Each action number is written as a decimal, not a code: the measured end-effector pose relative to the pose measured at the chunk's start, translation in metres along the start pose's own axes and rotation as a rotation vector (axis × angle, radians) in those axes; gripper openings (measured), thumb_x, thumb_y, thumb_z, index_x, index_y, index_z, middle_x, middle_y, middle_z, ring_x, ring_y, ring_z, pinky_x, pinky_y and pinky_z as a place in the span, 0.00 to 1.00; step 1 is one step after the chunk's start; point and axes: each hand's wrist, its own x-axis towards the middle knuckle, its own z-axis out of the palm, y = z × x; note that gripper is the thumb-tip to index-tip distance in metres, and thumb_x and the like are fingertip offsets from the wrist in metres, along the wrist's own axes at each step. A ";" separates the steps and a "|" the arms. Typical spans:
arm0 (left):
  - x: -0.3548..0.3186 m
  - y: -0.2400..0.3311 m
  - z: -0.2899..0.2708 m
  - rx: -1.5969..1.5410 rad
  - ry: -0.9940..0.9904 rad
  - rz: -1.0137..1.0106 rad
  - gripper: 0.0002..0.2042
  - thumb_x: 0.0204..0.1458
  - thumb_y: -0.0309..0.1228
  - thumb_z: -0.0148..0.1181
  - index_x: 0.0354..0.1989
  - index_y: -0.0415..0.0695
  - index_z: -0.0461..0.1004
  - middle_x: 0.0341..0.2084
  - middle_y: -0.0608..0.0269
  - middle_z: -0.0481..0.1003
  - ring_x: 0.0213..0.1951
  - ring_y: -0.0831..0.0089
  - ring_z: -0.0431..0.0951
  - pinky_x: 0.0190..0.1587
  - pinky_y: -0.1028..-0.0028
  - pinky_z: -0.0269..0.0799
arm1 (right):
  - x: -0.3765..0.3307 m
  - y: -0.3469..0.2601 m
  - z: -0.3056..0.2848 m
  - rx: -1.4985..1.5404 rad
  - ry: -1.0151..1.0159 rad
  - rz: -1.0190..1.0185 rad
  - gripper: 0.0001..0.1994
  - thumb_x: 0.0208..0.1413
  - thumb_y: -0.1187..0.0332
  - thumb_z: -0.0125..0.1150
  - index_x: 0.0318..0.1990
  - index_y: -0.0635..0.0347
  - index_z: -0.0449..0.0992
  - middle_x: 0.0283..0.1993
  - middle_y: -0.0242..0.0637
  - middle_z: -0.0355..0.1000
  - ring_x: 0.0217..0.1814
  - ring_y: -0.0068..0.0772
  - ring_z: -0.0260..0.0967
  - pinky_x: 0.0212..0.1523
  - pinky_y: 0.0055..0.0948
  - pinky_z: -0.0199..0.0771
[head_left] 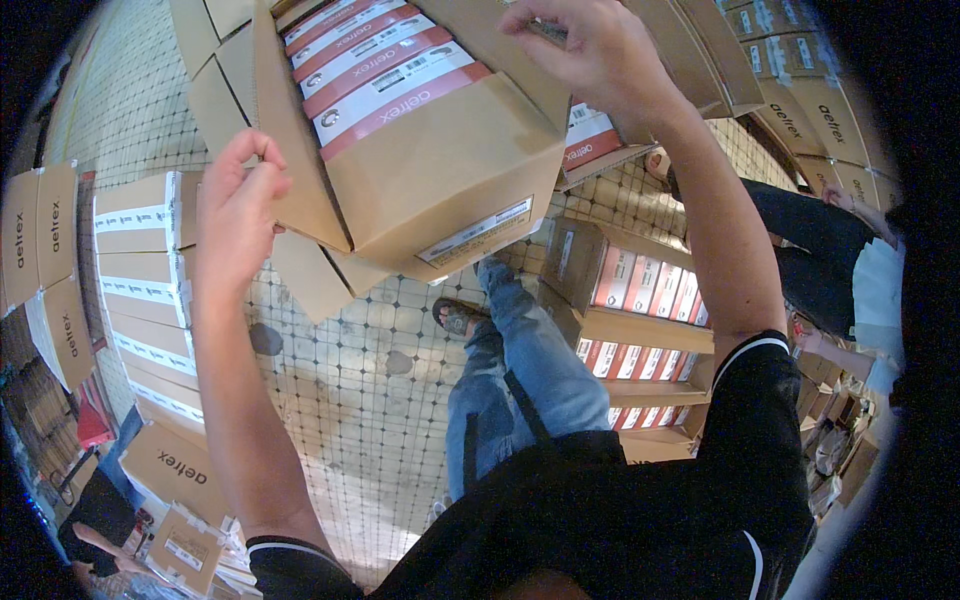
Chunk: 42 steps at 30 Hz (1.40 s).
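Note:
An open cardboard carton (445,150) stands tilted in front of me, its flaps spread outward. Inside it, a row of red and white shoeboxes (385,90) is packed, labelled ends up. My left hand (243,200) is by the outer edge of the left flap (290,150), its fingers curled in toward the thumb. Over the right flap (520,60) my right hand (595,50) is bent at the wrist, with fingers and thumb drawn together. Whether either hand pinches anything is too small to tell.
Shelf-like open cartons (640,325) of shoeboxes stand beside my right leg. Taped cartons (150,280) are stacked at left, others (820,120) at far right. One person (815,250) is at right, another (100,520) at lower left. The tiled floor (340,400) has dark stains.

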 end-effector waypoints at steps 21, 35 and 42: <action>-0.046 -0.190 0.153 0.243 -0.086 0.014 0.07 0.56 0.34 0.53 0.40 0.48 0.71 0.34 0.51 0.77 0.40 0.50 0.78 0.38 0.56 0.72 | -0.180 0.047 0.150 -0.524 -0.281 0.152 0.28 0.51 0.69 0.62 0.63 0.47 0.67 0.68 0.58 0.53 0.71 0.61 0.48 0.61 0.56 0.60; 0.026 -0.157 0.218 0.757 0.056 0.325 0.14 0.50 0.31 0.56 0.45 0.42 0.71 0.46 0.49 0.71 0.53 0.53 0.70 0.55 0.55 0.66 | -0.057 0.097 0.176 -0.289 -0.355 0.633 0.37 0.63 0.55 0.48 0.74 0.49 0.36 0.49 0.57 0.69 0.44 0.61 0.72 0.44 0.52 0.73; 0.052 -0.175 0.226 0.872 -0.045 0.058 0.17 0.55 0.36 0.53 0.51 0.41 0.72 0.44 0.50 0.73 0.50 0.54 0.72 0.56 0.50 0.62 | -0.057 0.111 0.172 -0.293 -0.409 0.622 0.36 0.64 0.56 0.47 0.74 0.49 0.36 0.51 0.54 0.69 0.47 0.58 0.72 0.46 0.51 0.73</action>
